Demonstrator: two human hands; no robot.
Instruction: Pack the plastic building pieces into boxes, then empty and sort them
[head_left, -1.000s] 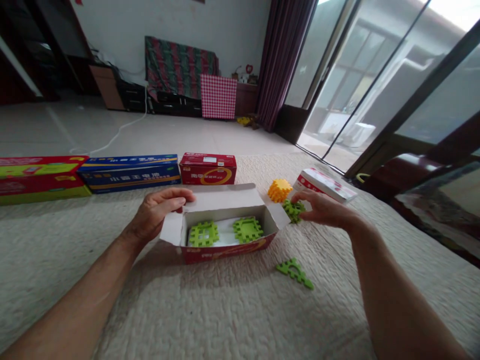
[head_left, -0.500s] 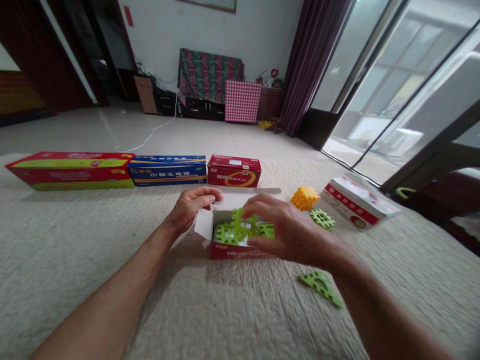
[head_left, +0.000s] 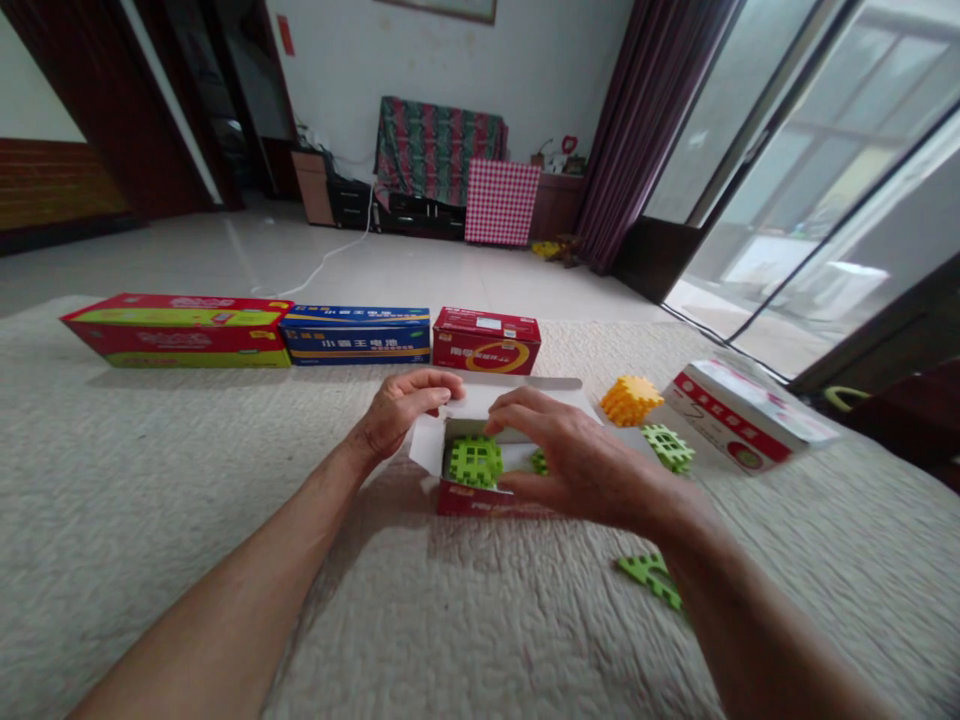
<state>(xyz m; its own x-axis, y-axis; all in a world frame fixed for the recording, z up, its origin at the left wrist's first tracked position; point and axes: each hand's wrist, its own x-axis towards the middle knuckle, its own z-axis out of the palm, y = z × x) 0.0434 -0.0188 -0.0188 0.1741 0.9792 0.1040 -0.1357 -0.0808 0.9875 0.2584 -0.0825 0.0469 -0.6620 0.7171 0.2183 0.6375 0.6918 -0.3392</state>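
Observation:
In front of me an open red cardboard box (head_left: pixel 469 500) has its white lid flap folded back. My left hand (head_left: pixel 405 412) pinches that flap near its left corner, fingers closed. Over the box's right half hovers my right hand (head_left: pixel 581 455), thumb and fingers apart with nothing between them. Green square toy building pieces (head_left: pixel 476 463) lie stacked in the box's left end. Another green piece inside is mostly covered by the right hand. On the quilted cover, a green triangular piece (head_left: pixel 651 577) lies partly behind my right forearm.
Right of the box are stacked orange pieces (head_left: pixel 631 402), a green square piece (head_left: pixel 667 448) and a white-and-red box (head_left: pixel 750 415). A red-and-yellow box (head_left: pixel 180 330), a blue box (head_left: pixel 356 336) and a closed red box (head_left: pixel 487 340) form a row behind.
The green piece near my right fingers has been let go and now lies in the box's left end. My left hand stays at the flap. The view has shifted slightly left.

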